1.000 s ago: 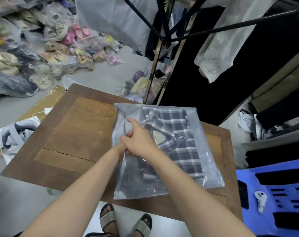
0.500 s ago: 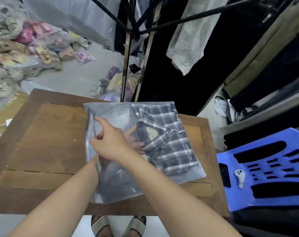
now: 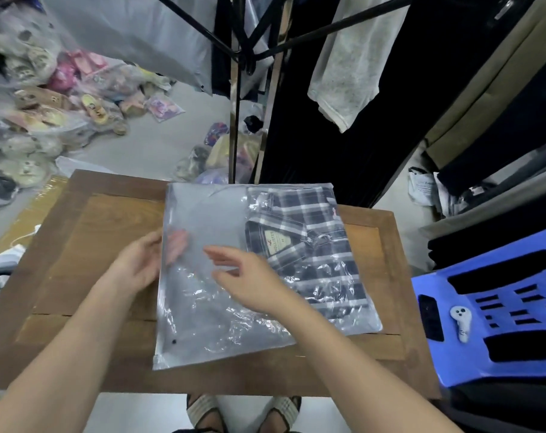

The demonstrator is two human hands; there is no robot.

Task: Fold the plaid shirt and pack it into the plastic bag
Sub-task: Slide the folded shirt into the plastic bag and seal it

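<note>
Plaid shirt, folded, is lying inside the clear plastic bag and is occupying the bag's right-hand part; a label at the collar is facing up. The bag is lying flat on the wooden table, with its far edge reaching the table's far rim and its near left corner lying close to the table's near edge. The left portion of the bag is showing only crinkled, see-through film.

Left hand is positioned at the bag's left edge, with its fingertips showing through the film; whether they are inside the bag or beneath it cannot be told. The fingers are spread loosely and are not clenching anything. Right hand is lying open over the middle of the bag, fingers extended toward the left, gripping nothing; whether the palm is touching the film cannot be told.

Blue plastic crate is standing just beside the table's right side, and a small white controller is lying on it. Sandalled feet are showing below the table's near edge.
</note>
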